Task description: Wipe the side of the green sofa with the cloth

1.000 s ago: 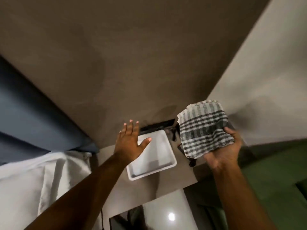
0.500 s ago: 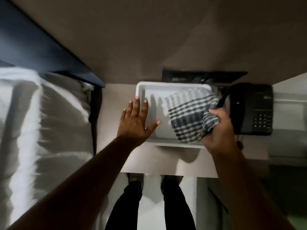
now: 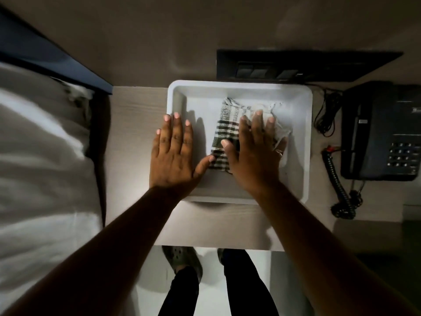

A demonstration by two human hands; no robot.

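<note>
A black-and-white checked cloth (image 3: 224, 131) lies crumpled inside a shallow white tray (image 3: 305, 133) on a pale bedside table (image 3: 132, 133). My right hand (image 3: 255, 160) rests flat on the cloth with the fingers stretched out, covering its right half. My left hand (image 3: 175, 156) lies palm down over the tray's left rim with its fingers apart, and its thumb tip touches the cloth's near corner. The green sofa is not in view.
A white bed (image 3: 41, 167) with a dark headboard fills the left side. To the right of the tray stands a black telephone (image 3: 382, 133) with a coiled cord (image 3: 337, 179). A dark switch panel (image 3: 273, 67) sits on the wall behind the tray. My legs and shoes show below the table edge.
My right hand carried the cloth from the air down into the tray and flattened on it. My left hand came down onto the tray's left rim. The view tilted down onto the table.
</note>
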